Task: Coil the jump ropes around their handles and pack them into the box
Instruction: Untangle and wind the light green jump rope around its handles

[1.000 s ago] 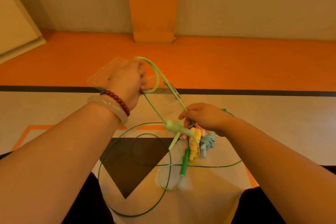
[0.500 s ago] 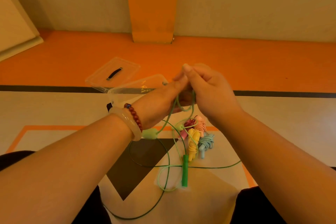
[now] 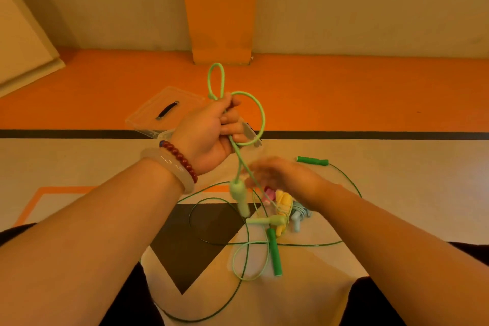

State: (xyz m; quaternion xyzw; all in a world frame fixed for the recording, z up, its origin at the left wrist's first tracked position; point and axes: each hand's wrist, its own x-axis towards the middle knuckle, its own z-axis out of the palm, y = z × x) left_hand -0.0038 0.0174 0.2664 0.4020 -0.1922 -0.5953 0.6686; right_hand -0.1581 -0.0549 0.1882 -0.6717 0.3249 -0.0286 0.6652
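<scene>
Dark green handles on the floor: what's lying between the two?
Head view: a yellow rope bundle and a blue rope bundle lie between the near handle and the far handle, partly under the right hand.

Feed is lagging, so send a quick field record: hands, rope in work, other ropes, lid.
left hand: raised, grips loops of the light green rope
right hand: lower, blurred, grip unclear
light green handle: dangles below left hand
dark green rope: uncoiled on floor
yellow bundle, blue bundle: coiled, on floor
lid: off, on floor
</scene>
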